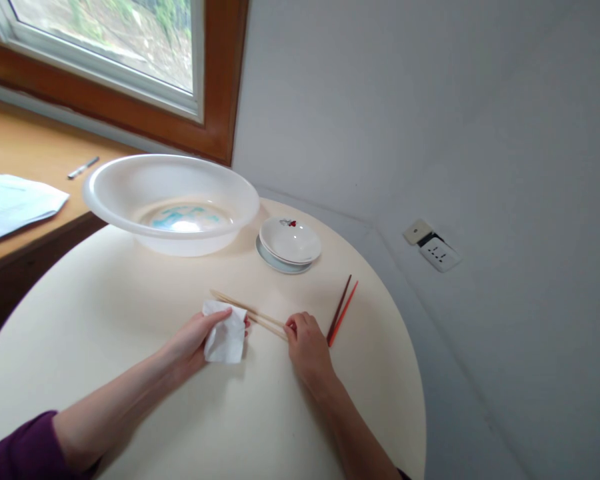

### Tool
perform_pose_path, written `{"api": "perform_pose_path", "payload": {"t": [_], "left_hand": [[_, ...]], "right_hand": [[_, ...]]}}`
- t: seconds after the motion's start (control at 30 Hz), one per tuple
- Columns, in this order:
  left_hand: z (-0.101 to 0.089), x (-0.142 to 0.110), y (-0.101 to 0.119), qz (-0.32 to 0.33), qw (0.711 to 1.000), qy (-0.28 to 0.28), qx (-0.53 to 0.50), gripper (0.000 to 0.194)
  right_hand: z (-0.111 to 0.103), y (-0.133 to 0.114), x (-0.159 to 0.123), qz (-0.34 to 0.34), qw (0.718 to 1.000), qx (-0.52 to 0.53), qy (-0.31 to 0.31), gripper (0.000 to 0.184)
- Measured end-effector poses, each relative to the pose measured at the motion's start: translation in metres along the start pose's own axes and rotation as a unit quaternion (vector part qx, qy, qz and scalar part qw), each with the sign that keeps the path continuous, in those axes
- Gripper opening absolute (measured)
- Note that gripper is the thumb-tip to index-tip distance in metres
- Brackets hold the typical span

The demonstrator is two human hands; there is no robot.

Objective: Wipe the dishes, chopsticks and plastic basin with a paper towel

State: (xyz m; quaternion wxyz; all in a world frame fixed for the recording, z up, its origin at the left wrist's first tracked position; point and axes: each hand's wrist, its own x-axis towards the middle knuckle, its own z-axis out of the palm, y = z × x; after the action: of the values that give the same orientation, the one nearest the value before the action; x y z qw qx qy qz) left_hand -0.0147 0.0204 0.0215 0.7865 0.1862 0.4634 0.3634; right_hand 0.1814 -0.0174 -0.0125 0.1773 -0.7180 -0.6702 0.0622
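Left hand (193, 338) is clamping a white tissue (225, 341) by the pale chopsticks (266, 317); right hand (311, 350) is pinching their near-right ends. Sticks are lying at or just above the desk (260, 427), left of the red chopstick (345, 312). Probably light, stiff, prone to rolling; tissue soft, tearable. Ends are offering the best hold.

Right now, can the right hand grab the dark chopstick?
Probably yes: the dark chopstick lies just beside the right hand, with nothing between them. Its fingers are on the pale chopsticks, though, so they'd likely have to let go first.
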Motion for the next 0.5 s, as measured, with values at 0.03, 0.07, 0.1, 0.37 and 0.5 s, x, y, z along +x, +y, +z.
{"api": "perform_pose_path", "payload": {"t": [0.03, 0.07, 0.1, 0.37, 0.5], "left_hand": [[-0.0002, -0.0001, 0.0000, 0.000, 1.000, 0.000, 0.002, 0.017], [-0.0003, -0.0003, 0.0001, 0.001, 1.000, -0.001, 0.004, 0.017], [-0.0003, -0.0006, 0.0002, 0.000, 1.000, 0.000, 0.005, 0.017], [0.0011, -0.0006, 0.0013, -0.020, 0.999, 0.024, -0.010, 0.014], [-0.0001, 0.0005, 0.0021, -0.026, 0.999, 0.012, -0.023, 0.016]], "right_hand": [[0.0007, 0.0003, -0.0001, -0.002, 1.000, -0.002, 0.002, 0.008], [0.0014, 0.0007, -0.0002, -0.004, 1.000, -0.004, 0.004, 0.008], [0.0022, 0.0011, -0.0004, -0.007, 1.000, -0.006, 0.007, 0.008], [0.0080, 0.0051, -0.0017, -0.018, 0.999, 0.021, 0.042, 0.009], [0.0023, 0.0062, -0.0019, -0.019, 0.990, 0.090, 0.109, 0.010]]}}
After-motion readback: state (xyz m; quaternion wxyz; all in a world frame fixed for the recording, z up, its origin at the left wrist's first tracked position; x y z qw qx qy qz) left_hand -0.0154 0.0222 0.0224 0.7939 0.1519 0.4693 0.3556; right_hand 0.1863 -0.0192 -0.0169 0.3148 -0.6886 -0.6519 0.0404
